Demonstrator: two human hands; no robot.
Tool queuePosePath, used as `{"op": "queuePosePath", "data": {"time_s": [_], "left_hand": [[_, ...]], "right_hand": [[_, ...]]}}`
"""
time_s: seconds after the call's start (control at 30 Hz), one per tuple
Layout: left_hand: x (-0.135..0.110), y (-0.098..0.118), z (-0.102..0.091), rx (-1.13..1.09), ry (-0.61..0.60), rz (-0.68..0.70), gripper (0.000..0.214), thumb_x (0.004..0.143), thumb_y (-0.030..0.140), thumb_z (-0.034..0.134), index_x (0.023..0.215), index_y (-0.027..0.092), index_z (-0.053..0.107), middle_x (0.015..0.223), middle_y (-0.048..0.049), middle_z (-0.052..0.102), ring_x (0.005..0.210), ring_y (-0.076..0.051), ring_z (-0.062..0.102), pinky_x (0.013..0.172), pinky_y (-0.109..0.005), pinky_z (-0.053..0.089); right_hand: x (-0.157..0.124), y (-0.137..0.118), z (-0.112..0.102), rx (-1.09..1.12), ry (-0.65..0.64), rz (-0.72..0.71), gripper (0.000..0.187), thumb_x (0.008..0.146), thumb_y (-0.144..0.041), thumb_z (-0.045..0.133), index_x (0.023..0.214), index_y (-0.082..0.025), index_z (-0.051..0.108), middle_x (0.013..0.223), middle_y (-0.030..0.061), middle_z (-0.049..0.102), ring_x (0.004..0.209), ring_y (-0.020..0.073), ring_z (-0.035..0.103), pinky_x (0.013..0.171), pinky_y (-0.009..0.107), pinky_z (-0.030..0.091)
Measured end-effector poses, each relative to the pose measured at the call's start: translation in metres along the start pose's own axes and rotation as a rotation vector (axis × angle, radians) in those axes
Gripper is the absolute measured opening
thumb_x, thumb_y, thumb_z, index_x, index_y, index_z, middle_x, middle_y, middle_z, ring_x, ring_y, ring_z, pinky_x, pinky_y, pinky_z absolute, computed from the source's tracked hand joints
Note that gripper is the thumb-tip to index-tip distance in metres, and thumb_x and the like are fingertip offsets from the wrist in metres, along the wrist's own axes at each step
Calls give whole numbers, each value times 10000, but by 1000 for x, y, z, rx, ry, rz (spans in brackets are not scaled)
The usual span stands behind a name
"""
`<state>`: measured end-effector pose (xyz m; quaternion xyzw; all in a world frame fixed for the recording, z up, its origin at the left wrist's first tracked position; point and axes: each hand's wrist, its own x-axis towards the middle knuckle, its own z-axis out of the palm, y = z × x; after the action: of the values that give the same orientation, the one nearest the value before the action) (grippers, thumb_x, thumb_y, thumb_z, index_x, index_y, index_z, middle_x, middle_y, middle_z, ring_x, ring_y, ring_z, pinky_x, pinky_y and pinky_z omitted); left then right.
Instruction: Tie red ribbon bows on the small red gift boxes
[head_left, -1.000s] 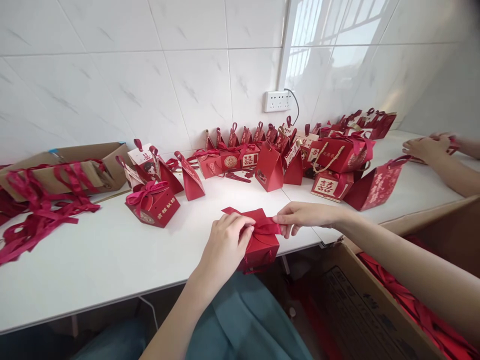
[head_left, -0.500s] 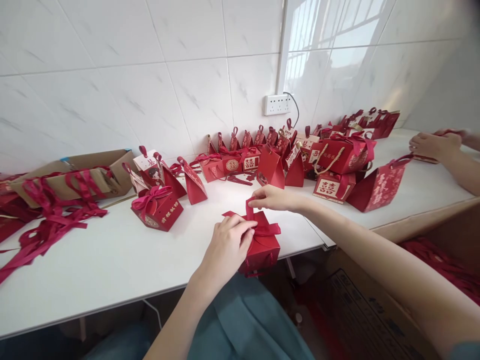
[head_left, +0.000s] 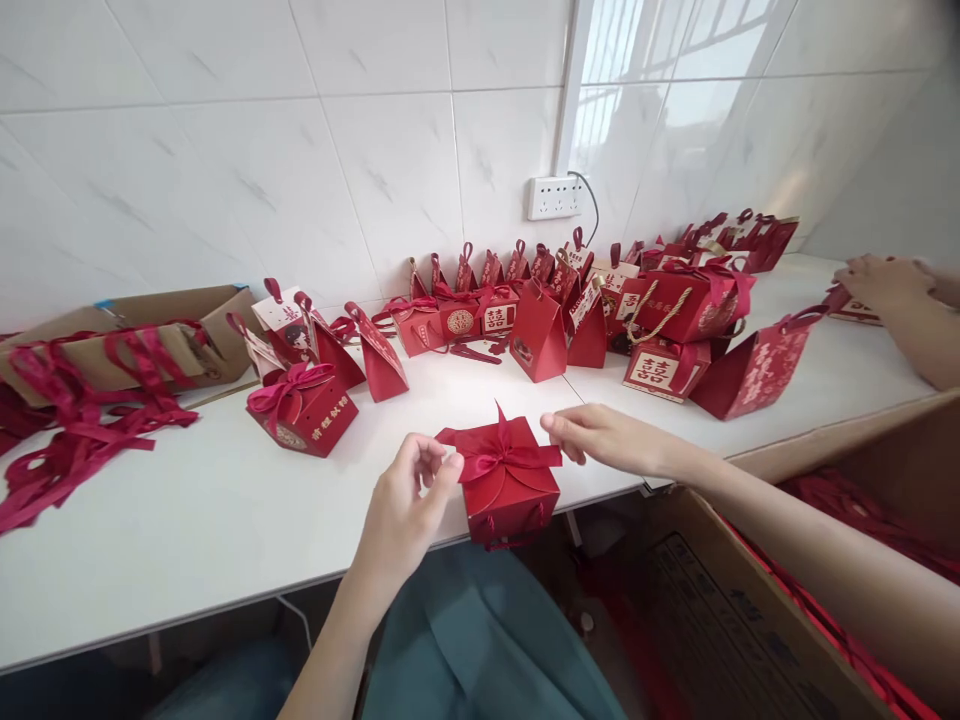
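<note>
A red gift box (head_left: 513, 500) sits at the table's front edge, right before me. A dark red ribbon bow (head_left: 504, 456) is tied across its lid, with one tail pointing up. Thin red cords hang on the box's near side. At the bow's left end is my left hand (head_left: 409, 500), its thumb and curved fingers apart. Just off the right end of the bow, my right hand (head_left: 607, 437) is loosely curved with nothing in it.
Left lie a bowed red box (head_left: 304, 412) and a cardboard box (head_left: 217, 345) draped with loose ribbons (head_left: 90, 440). Red gift boxes (head_left: 538, 335) line the wall. At right, another person's hands (head_left: 889, 285) rest on a box. An open carton (head_left: 795, 600) stands below right.
My right hand has let go of the upright ribbon and moved right and down. My left hand has come off the bow's middle to its left end. The bow now shows whole.
</note>
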<state>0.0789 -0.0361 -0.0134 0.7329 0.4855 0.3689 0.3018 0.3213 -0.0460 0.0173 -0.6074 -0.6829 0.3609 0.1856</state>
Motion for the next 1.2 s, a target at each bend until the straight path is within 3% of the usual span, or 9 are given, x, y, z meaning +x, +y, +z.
{"op": "queuePosePath", "data": {"time_s": [0.1, 0.3, 0.5, 0.7, 1.0, 1.2], "left_hand": [[-3, -3, 4, -66, -136, -104, 372, 840, 507, 439, 633, 199, 406, 593, 37, 402, 561, -114, 414, 534, -236, 355], [0, -9, 15, -328, -165, -127, 355, 839, 438, 473, 613, 197, 345, 607, 43, 318, 572, -103, 335, 545, -232, 310], [1, -20, 19, -554, -219, -137, 319, 825, 391, 497, 611, 195, 364, 624, 38, 316, 556, -99, 308, 536, -238, 308], [2, -29, 23, -629, -256, -117, 313, 844, 378, 491, 628, 189, 367, 646, 31, 320, 592, -103, 306, 568, -245, 294], [2, -37, 25, -718, -286, -92, 322, 860, 362, 495, 629, 183, 358, 650, 32, 309, 608, -103, 292, 583, -252, 263], [6, -40, 19, -675, -323, -114, 320, 830, 413, 523, 642, 183, 405, 664, 27, 377, 632, -112, 360, 618, -254, 313]], "right_hand": [[-8, 2, 13, 50, -34, -57, 514, 809, -654, 404, 598, -187, 444, 576, -25, 440, 543, 118, 404, 525, 259, 311], [4, 9, 23, 370, -75, -164, 446, 814, -563, 478, 586, -182, 436, 579, -36, 429, 571, 111, 394, 591, 264, 315], [10, 19, 30, 825, -156, -90, 408, 732, -480, 653, 576, -170, 439, 564, -59, 399, 542, 85, 389, 588, 251, 317], [12, 24, 33, 1054, -226, -42, 406, 688, -406, 730, 540, -156, 446, 533, -67, 389, 499, 63, 365, 556, 235, 307], [16, 32, 37, 1170, -267, 12, 415, 663, -348, 761, 512, -150, 429, 507, -64, 395, 494, 59, 392, 559, 229, 330], [16, 38, 28, 953, -247, -60, 340, 687, -401, 731, 615, -137, 531, 592, -35, 485, 568, 88, 460, 636, 266, 377]]}}
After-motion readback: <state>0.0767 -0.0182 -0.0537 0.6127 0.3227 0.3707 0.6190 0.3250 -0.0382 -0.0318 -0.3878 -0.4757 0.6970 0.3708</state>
